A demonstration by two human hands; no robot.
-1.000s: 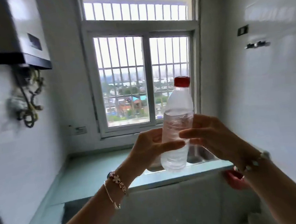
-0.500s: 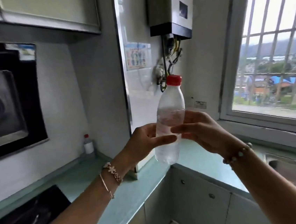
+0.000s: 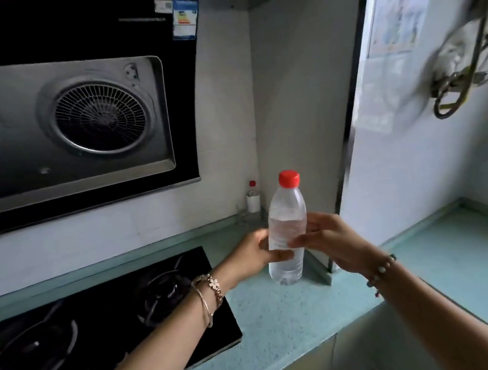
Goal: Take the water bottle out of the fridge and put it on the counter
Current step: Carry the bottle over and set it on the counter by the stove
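Note:
A clear plastic water bottle [image 3: 286, 219] with a red cap stands upright between both hands, above the pale green counter [image 3: 280, 316]. My left hand [image 3: 253, 256] grips its lower middle from the left, thumb across the front. My right hand [image 3: 330, 242] holds it from the right, fingers on the label zone. Its base hangs close over the counter; whether it touches is unclear. No fridge is in view.
A black gas hob [image 3: 101, 326] lies left of the bottle, with a black range hood [image 3: 78, 106] above it. A small red-capped bottle [image 3: 252, 197] stands in the back corner. A wall partition [image 3: 350, 143] rises right behind; more counter [image 3: 461, 258] runs right.
The view has swung left from the window to the hob corner. Both hands have carried the bottle along and lowered it toward the counter.

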